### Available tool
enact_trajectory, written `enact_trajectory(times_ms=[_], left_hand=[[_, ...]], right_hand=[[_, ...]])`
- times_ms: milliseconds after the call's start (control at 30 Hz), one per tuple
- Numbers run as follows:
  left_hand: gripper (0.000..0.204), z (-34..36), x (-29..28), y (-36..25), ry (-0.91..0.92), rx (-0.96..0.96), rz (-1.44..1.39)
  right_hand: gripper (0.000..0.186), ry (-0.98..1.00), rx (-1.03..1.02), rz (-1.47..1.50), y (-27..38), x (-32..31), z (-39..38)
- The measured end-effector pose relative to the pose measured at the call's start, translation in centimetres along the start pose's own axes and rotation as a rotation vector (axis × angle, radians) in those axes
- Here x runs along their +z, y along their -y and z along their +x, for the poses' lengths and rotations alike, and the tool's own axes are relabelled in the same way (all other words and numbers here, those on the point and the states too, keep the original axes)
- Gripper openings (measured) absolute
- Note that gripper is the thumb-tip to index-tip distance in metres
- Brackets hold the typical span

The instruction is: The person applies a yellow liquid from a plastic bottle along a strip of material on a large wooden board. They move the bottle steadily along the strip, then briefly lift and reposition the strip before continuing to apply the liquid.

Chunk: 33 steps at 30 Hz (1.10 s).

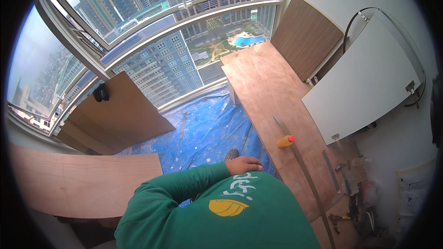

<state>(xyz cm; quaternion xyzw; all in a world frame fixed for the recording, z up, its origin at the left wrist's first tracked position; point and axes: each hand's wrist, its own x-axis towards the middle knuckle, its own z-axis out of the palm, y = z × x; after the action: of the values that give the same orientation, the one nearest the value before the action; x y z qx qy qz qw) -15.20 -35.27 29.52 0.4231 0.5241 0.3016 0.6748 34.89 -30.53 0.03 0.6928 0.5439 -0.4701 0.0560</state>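
My left hand (pixel 245 165) lies against the front of my green long-sleeved shirt (pixel 194 221), its fingers together and laid flat, holding nothing that I can see. The left forearm crosses in front of my body from the left. No part of my right hand shows. To the right stands a long wooden panel bench (pixel 258 83). On it are an orange bottle with a red cap (pixel 285 141) and a long thin strip (pixel 302 166) running along its length. The tip of a patterned shoe (pixel 231 154) shows just beyond my left hand.
A blue sheet (pixel 207 129) covers the floor. A brown board (pixel 115 115) leans by the windows; a plywood panel (pixel 92 180) lies at left. At right, a white hinged panel (pixel 364 78) and a wood-grain board (pixel 307 37) lean on the wall, near a hammer (pixel 344 177) and several tools.
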Motion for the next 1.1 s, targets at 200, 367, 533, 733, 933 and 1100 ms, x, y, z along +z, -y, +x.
enact_trajectory(times_ms=[200,367,533,733,933,1100], left_hand=[[0.048,0.1,-0.3,0.7,0.006,0.016,0.003],[0.049,0.0,-0.2,0.4,0.012,0.006,0.016],[0.049,0.1,0.1,1.2,-0.019,0.022,-0.038],[0.048,-0.5,-0.7,1.7,-0.005,0.044,-0.071],[0.042,-0.2,-0.4,-2.1,0.032,0.018,0.011],[0.044,-2.0,-1.0,-1.2,-0.014,-0.033,-0.131]], right_hand=[[0.044,0.012,-0.011,-0.014,-2.6,1.0,1.1],[0.044,0.013,-0.035,-0.024,-6.3,2.1,1.6],[0.044,-0.026,-0.078,-0.079,-9.9,2.3,1.3],[0.044,0.034,0.017,0.087,-11.2,3.1,1.4],[0.027,0.005,0.075,0.078,-9.1,3.6,-1.9],[0.028,0.076,0.248,0.049,-1.3,1.2,-4.4]])
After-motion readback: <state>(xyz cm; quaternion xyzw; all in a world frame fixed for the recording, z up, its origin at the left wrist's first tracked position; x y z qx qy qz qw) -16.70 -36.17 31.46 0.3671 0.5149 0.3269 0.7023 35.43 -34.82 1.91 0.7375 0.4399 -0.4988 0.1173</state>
